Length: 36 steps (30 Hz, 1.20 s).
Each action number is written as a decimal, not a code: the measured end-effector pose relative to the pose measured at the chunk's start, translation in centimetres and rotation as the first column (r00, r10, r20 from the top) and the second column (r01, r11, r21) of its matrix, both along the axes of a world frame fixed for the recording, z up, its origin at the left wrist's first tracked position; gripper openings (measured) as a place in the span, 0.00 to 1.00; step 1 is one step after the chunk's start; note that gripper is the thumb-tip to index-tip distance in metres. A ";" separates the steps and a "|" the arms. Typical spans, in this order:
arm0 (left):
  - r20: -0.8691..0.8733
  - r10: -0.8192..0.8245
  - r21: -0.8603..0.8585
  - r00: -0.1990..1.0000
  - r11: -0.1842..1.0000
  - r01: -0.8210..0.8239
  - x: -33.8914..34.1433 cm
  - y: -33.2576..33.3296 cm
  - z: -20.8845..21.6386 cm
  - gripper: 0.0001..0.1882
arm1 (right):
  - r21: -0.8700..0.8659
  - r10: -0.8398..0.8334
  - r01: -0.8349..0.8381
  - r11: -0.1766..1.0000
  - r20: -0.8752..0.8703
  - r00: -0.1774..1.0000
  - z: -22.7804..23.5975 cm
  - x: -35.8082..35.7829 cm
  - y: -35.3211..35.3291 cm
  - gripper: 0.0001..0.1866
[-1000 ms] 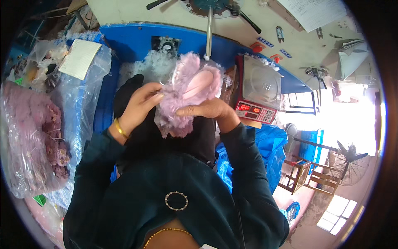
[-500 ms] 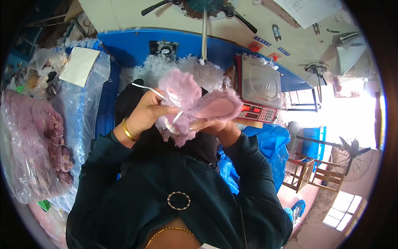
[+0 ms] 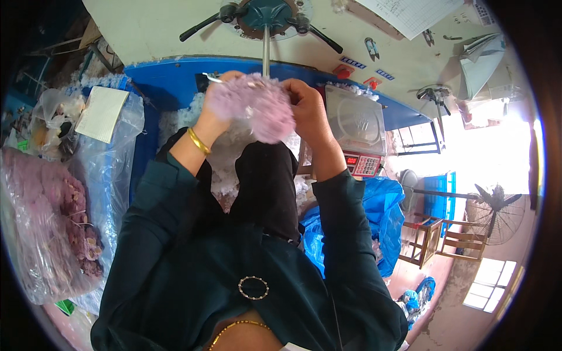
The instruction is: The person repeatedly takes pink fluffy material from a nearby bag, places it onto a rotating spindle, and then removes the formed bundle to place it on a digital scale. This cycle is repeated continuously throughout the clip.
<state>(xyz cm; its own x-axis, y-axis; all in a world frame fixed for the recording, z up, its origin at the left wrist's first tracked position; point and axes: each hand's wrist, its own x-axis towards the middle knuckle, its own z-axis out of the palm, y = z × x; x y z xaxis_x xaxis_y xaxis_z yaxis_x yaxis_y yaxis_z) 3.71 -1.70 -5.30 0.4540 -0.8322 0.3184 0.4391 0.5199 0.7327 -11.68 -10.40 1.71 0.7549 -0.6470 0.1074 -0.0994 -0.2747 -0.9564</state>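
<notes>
Just below the tip of a metal tube [image 3: 266, 54], I hold a fluffy pinkish-purple plush piece [image 3: 257, 108], smeared by motion. My left hand [image 3: 212, 117], with a gold bangle at the wrist, is closed on its left side; most of those fingers are hidden by the fur. A thin white strip [image 3: 212, 77] sticks out beside that hand. On the other side, the bent fingers of my right hand [image 3: 309, 111] grip the plush near its upper right edge. Whether the plush touches the tube cannot be made out.
White stuffing fluff [image 3: 225, 155] lies beneath my hands. A red scale [image 3: 363, 164] stands at right, above a blue plastic bag [image 3: 383, 216]. Clear bags with pink plush pieces [image 3: 44, 205] fill the left. Black handles [image 3: 202, 26] flank the tube's mount on the pale machine top.
Both hands have moved up and away from my body with the plush, toward the metal tube. The plush has turned, and its long ears no longer show plainly.
</notes>
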 end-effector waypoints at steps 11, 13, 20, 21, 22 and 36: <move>-0.079 -0.043 0.455 0.996 0.888 0.074 1.7 -0.8 2.0 0.21 | -0.693 -0.497 0.206 0.691 -0.248 0.832 3.7 8.9 -3.0 0.10; -0.115 -0.110 0.395 0.987 0.907 0.147 1.4 -0.8 3.1 0.21 | -0.739 -0.448 0.171 0.652 -0.194 0.873 2.0 8.2 -4.5 0.09; 0.039 -0.249 0.381 0.968 0.899 0.217 1.0 2.7 1.4 0.16 | -0.425 -0.280 0.402 0.811 0.320 0.905 -1.2 4.3 -1.1 0.19; 0.142 -0.206 0.419 0.968 0.899 0.129 0.6 3.0 1.4 0.14 | -0.479 -0.194 0.368 0.797 0.375 0.907 -1.8 3.6 -1.4 0.20; 0.317 -0.129 0.414 0.940 0.910 -0.014 0.2 3.3 1.5 0.14 | -0.417 -0.183 0.356 0.836 0.399 0.898 -2.0 3.1 -1.1 0.20; 0.992 0.095 -0.009 0.087 0.720 -0.694 -3.3 1.6 5.5 0.19 | 0.111 -0.464 0.460 0.881 0.393 0.794 -1.8 10.1 -6.6 0.07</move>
<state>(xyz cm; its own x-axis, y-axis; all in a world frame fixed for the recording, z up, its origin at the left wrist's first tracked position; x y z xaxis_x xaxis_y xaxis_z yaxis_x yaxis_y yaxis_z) 0.37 -0.11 0.15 0.3891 -0.7748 0.4983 -0.8464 -0.0872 0.5254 -1.63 -16.98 -0.08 0.2591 -0.9102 0.3231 0.1747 -0.2848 -0.9425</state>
